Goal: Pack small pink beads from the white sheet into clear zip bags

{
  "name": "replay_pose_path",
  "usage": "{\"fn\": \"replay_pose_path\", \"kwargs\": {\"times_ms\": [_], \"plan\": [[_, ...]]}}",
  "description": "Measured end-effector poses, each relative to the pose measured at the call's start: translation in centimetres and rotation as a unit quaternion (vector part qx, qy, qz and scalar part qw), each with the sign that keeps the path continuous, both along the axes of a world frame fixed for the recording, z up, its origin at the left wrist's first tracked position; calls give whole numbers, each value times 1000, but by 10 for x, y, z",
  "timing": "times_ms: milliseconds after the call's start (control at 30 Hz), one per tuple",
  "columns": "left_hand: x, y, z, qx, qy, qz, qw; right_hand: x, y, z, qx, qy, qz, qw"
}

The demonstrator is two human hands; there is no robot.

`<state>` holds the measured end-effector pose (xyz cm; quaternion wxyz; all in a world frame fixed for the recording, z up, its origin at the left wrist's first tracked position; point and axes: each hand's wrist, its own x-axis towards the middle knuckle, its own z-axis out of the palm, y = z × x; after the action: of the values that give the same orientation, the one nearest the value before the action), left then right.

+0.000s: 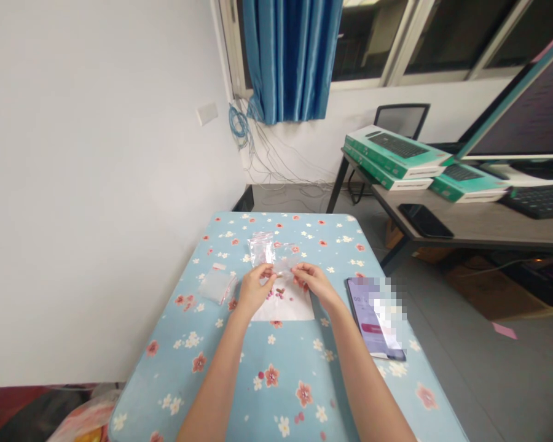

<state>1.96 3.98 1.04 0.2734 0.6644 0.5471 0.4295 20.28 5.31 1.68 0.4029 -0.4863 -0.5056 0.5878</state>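
Between my two hands is a small clear plastic bag, held above a white sheet of paper. My left hand pinches the bag's left side between thumb and fingers. On its right edge, the fingers of my right hand are closed. Several small pink and brown pieces lie on the paper just below the bag; they are too small to name. Behind my left hand rests a stack of clear zip bags. Another pack of small zip bags lies to the left.
A lit phone lies at the right of the flowered table. A desk with keyboard boxes, a black phone and a monitor stands to the right. A white wall borders the left side.
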Motion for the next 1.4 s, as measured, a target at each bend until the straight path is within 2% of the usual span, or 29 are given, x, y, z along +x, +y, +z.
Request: {"fn": "replay_pose_path", "kwargs": {"times_ms": [67,233,533,700,867,967,1033,1200,1300,1400], "plan": [[1,0,0,6,3,-7,1000,0,0,-1,1,-3,2,1000],[2,0,-4,-11,-63,-23,998,1,0,1,-2,13,-10,1000],[3,2,-11,-27,-127,3,992,1,0,0,1,18,-7,1000],[1,-3,-1,-53,-257,36,964,4,3,-1,24,13,-23,999],[-6,-20,16,-35,-335,91,937,-14,-2,10,39,-1,15,999],[-17,-36,24,-16,-301,114,947,-41,-9,16,57,17,61,996],[-28,-46,27,-28,-275,131,952,-63,-13,17,57,33,67,996],[-66,-60,17,-48,-243,166,954,-112,-16,12,65,9,91,994],[-88,-66,7,-85,-205,180,958,-130,-15,8,110,-58,87,988],[-102,-71,3,-98,-66,203,972,-138,-13,9,126,-176,68,974]]}}
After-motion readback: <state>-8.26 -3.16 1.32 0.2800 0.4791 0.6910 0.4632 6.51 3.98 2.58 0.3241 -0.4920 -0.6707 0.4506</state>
